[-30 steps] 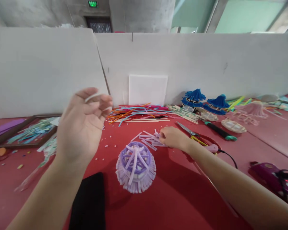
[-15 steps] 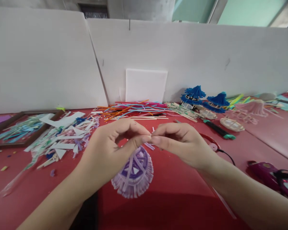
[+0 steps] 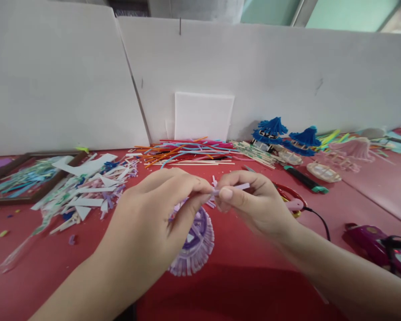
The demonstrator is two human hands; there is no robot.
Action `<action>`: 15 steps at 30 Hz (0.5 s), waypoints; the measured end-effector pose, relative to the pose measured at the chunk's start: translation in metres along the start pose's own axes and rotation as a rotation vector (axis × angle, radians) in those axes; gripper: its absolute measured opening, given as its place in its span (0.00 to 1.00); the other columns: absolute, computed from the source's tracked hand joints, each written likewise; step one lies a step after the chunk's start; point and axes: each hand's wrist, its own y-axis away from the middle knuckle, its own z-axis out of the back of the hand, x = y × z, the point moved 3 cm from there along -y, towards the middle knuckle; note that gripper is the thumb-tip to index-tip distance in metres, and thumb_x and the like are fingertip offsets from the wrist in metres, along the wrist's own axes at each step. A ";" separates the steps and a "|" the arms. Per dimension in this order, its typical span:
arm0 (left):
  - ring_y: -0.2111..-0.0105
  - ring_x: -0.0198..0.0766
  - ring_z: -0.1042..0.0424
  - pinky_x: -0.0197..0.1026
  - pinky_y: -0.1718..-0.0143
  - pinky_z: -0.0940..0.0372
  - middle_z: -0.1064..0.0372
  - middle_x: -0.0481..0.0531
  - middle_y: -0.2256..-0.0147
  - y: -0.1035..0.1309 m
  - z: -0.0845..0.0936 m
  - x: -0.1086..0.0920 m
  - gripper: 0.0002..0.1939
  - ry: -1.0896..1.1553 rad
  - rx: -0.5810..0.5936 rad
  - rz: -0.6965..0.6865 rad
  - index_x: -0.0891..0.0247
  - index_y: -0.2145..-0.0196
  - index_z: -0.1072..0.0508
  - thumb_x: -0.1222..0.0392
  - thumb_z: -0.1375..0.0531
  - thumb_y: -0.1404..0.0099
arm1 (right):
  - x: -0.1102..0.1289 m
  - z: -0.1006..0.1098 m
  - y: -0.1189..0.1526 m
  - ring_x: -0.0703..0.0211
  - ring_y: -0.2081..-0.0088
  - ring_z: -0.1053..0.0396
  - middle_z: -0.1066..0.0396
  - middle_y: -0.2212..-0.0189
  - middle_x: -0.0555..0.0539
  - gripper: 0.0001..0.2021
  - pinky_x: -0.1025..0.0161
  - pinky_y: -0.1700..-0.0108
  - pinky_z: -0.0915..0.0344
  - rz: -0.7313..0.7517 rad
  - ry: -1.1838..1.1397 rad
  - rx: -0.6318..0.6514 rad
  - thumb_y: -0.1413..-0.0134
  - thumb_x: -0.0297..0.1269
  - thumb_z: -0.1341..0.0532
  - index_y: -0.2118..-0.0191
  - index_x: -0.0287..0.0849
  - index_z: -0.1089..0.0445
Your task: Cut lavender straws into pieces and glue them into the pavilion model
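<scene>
Between my two hands is a short lilac strip [image 3: 242, 186], its right end showing past my right thumb. My left hand [image 3: 163, 214] pinches its left end between thumb and forefinger. My right hand [image 3: 254, 200] closes on it close by, the fingertips nearly meeting. Below and behind my left fingers lies a round purple craft piece [image 3: 195, 240] with a fringed rim and crossed strips; my left hand hides its upper left part. A few small lilac pieces [image 3: 211, 203] lie on the table just behind my fingertips.
Colored sticks [image 3: 187, 149] lie in a heap at the back. Paper scraps [image 3: 93, 187] and a brown frame [image 3: 33, 198] are at left. Blue fringed models [image 3: 270, 129], a black-and-green cutter [image 3: 304, 179] and a magenta device [image 3: 370, 240] with a black cord stand at right.
The lilac strip now shows between my fingers, jutting out to the right. My right hand has turned slightly, and my left hand covers more of the purple craft piece.
</scene>
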 end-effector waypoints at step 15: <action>0.69 0.37 0.30 0.39 0.66 0.38 0.27 0.46 0.71 -0.006 0.007 0.003 0.06 0.099 0.113 -0.089 0.56 0.67 0.25 0.65 0.41 0.37 | -0.008 -0.001 0.004 0.64 0.74 0.33 0.27 0.78 0.53 0.07 0.65 0.71 0.35 0.071 -0.031 0.107 0.60 0.37 0.27 0.74 0.45 0.24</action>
